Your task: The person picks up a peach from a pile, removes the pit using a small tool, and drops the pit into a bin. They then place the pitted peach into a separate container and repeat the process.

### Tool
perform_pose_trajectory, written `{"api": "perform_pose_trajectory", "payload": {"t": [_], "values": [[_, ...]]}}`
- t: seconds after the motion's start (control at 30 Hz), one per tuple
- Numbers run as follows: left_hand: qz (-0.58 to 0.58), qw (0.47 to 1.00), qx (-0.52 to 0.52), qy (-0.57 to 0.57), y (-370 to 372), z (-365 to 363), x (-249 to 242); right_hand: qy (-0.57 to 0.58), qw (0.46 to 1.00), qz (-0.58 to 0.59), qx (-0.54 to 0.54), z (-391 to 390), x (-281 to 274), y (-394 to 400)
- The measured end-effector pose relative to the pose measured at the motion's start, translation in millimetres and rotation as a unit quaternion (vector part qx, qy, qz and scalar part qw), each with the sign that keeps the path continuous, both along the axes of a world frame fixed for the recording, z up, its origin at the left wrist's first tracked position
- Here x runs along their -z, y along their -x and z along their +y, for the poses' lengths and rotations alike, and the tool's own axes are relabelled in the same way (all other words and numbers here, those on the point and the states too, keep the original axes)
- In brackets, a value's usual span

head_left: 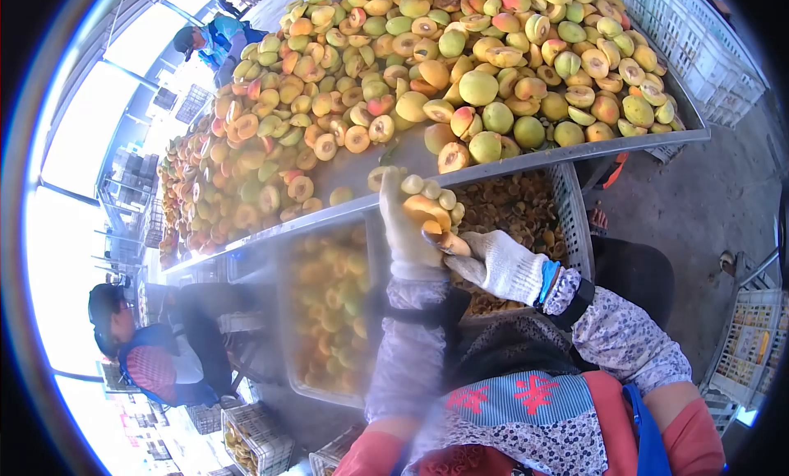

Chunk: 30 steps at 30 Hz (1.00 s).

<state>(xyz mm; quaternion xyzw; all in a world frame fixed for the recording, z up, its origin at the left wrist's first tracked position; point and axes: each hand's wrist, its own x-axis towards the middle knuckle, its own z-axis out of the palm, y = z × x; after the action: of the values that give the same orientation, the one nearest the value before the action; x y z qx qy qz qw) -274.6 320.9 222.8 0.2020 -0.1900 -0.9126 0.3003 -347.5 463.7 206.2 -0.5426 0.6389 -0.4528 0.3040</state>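
Note:
My left hand (408, 221), in a pale glove, is wrapped round a cut fruit half (427, 210) at the table's near edge, its orange inside facing up. My right hand (501, 265), in a white knitted glove, is closed on a small tool with a wooden handle (448, 242), whose tip touches the fruit. Beyond both hands, halved and whole fruits (478, 88) in green, yellow and orange are heaped on the metal table (567, 154). Below my hands is a crate (573, 217) of brown pits and scraps (526, 205).
A blurred crate of fruit (329, 311) stands left of my left arm. One person (156, 344) sits at the left; another (215, 44) is at the table's far side. Stacked white crates (699, 57) stand at the upper right, more crates (752, 344) at the lower right.

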Motion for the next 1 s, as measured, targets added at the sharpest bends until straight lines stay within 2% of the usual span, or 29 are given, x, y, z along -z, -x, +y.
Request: {"api": "perform_pose_trajectory", "payload": {"t": [0.03, 0.07, 0.1, 0.13, 0.17, 0.23, 0.27, 0.3, 0.33, 0.37, 0.4, 0.43, 0.47, 0.5, 0.53, 0.7, 0.77, 0.83, 0.9, 0.97, 1.0], "values": [[-0.001, 1.000, 0.001, 0.000, 0, 4, -2, 0.000, 1.000, -0.001, 0.001, 0, -5, 1], [-0.060, 0.991, -0.011, 0.116, 1, 10, -3, -0.119, 0.985, -0.121, -0.032, 0, -12, 3], [-0.118, 0.966, -0.021, 0.231, 2, 16, -6, -0.233, 0.941, -0.238, -0.062, 0, -18, 4], [-0.086, 0.979, -0.065, 0.171, 5, 24, -19, -0.243, 0.943, -0.219, -0.061, 0, -21, 4], [-0.087, 0.979, -0.063, 0.171, 4, 21, -15, -0.243, 0.943, -0.221, -0.060, 2, -14, 2], [-0.013, 0.994, -0.074, 0.081, 3, 1, -4, -0.028, 0.997, -0.074, -0.025, 6, 12, 0], [-0.027, 0.991, -0.088, 0.098, -7, -10, -6, -0.063, 0.997, -0.029, -0.024, 12, 24, 3], [0.122, 0.983, -0.136, 0.035, -17, -40, 10, -0.063, 0.997, -0.030, -0.023, 15, 17, 6], [0.097, 0.978, -0.156, 0.099, -32, -47, -4, -0.212, 0.972, 0.087, -0.048, 18, 4, 12], [0.080, 0.972, -0.175, 0.132, -49, -57, -14, -0.353, 0.911, 0.201, -0.071, 19, -4, 17], [-0.042, 0.949, -0.272, 0.152, -60, -45, -36, -0.353, 0.906, 0.224, -0.055, 20, 1, 21], [-0.151, 0.922, -0.293, 0.202, -83, -56, -39, -0.321, 0.918, 0.228, -0.036, 23, -3, 25], [-0.278, 0.853, -0.277, 0.344, -116, -80, -26, -0.295, 0.928, 0.228, -0.013, 24, -1, 27], [-0.392, 0.749, -0.248, 0.473, -139, -102, -9, -0.269, 0.936, 0.227, 0.014, 24, 0, 28], [-0.393, 0.747, -0.246, 0.476, -137, -103, -11, -0.249, 0.941, 0.226, 0.025, 25, -4, 25], [-0.542, 0.579, -0.204, 0.573, -93, -113, -16, -0.158, 0.964, 0.209, 0.051, 18, 12, 15], [-0.491, 0.595, -0.113, 0.627, -36, -94, -30, -0.208, 0.956, 0.193, 0.077, 12, 10, 15], [-0.536, 0.585, 0.037, 0.608, 19, -73, -46, -0.215, 0.954, 0.194, 0.076, 9, 2, 16], [-0.504, 0.523, 0.101, 0.680, 57, -85, -18, -0.220, 0.953, 0.192, 0.078, 10, 4, 17], [-0.524, 0.411, 0.086, 0.741, 91, -97, 28, -0.206, 0.955, 0.199, 0.073, 11, -2, 19], [-0.555, 0.354, 0.059, 0.751, 98, -95, 35, -0.203, 0.955, 0.204, 0.070, 11, -5, 20]]}}
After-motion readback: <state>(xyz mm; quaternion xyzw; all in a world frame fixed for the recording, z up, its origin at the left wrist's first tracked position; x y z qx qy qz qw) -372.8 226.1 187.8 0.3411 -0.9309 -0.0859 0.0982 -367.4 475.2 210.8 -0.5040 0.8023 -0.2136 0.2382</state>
